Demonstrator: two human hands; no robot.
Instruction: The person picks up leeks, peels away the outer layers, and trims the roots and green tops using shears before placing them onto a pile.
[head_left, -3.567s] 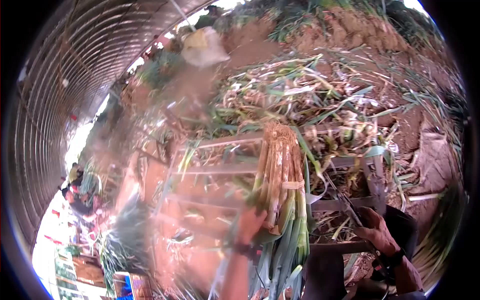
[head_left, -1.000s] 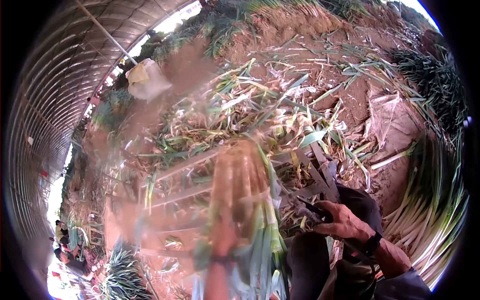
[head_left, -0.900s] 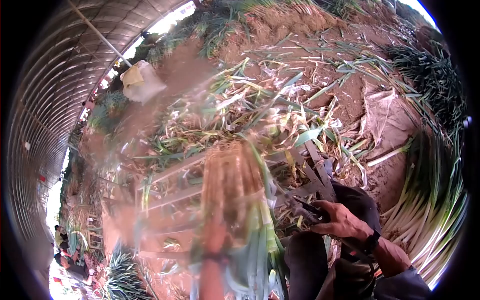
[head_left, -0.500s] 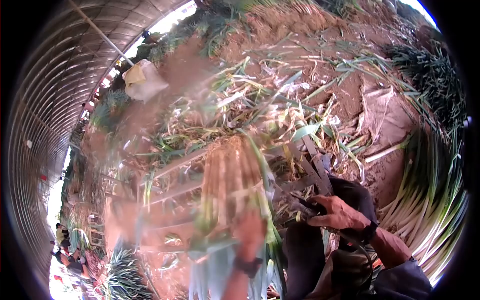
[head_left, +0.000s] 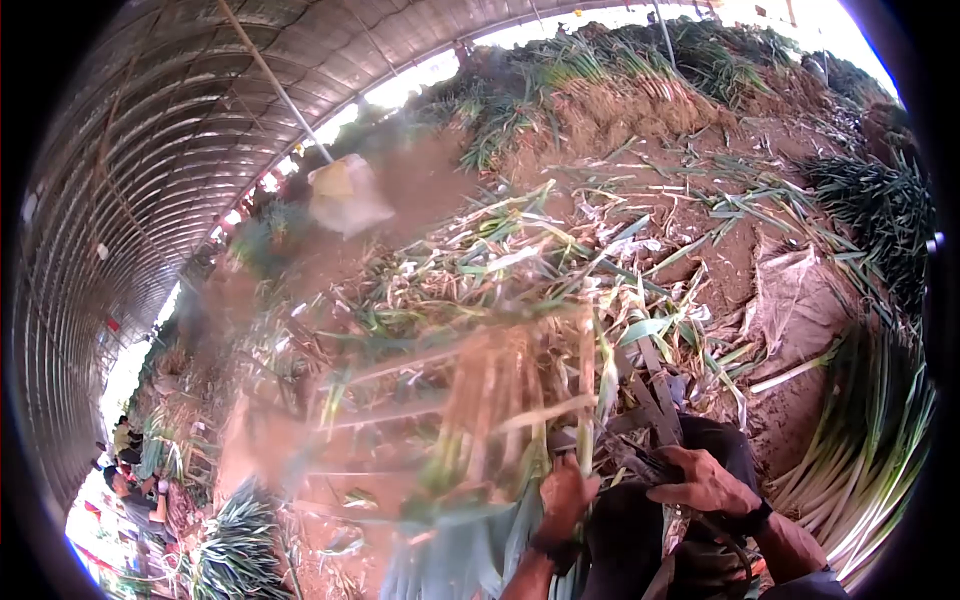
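Observation:
My left hand (head_left: 568,495) is closed at the lower middle, around the lower part of an upright leek stalk (head_left: 588,375). Beside it on the left, a bundle of brown-white leeks (head_left: 490,390) lies on a slatted metal rack (head_left: 390,412), roots up and green leaves (head_left: 450,555) toward me. Part of the bundle is blurred, and a pale strip or stalk crosses it. My right hand (head_left: 705,482), to the right of the left one, is closed on a dark tool (head_left: 640,458) whose shape is partly hidden.
Loose leaves and peelings (head_left: 500,250) cover the ground behind the rack. Long leeks (head_left: 850,440) lie at the right, near a crumpled sack (head_left: 790,300). A leafy pile (head_left: 240,545) stands lower left, with people (head_left: 135,490) beyond. A pale bag (head_left: 348,195) is upper left.
My left hand has moved right from the bundle, toward my right hand, and a stalk now stands above it. My right hand keeps its tool. The view has shifted, showing more background.

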